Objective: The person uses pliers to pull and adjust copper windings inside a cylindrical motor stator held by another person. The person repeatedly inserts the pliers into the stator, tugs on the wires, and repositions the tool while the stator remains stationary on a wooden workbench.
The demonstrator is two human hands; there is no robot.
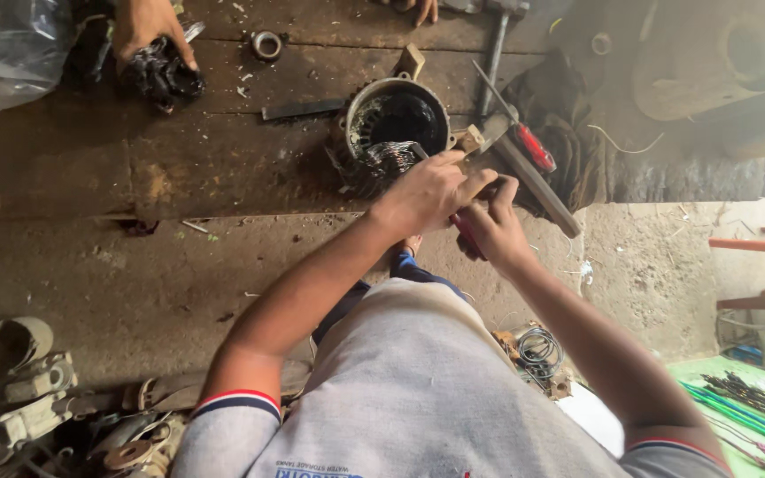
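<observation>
Motor stator (396, 124) sits upper centre on the workbench (179, 168), just above both hands. Left hand (427, 190) clamped around a red-handled screwdriver (467, 232), tip in the windings; right hand (498, 226) grips the handle, arms bent.

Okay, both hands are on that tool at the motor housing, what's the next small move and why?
Probably ease the tool tip deeper under the windings and lever gently: the left hand and right hand grip it, and its tip sits at the motor housing.
</observation>
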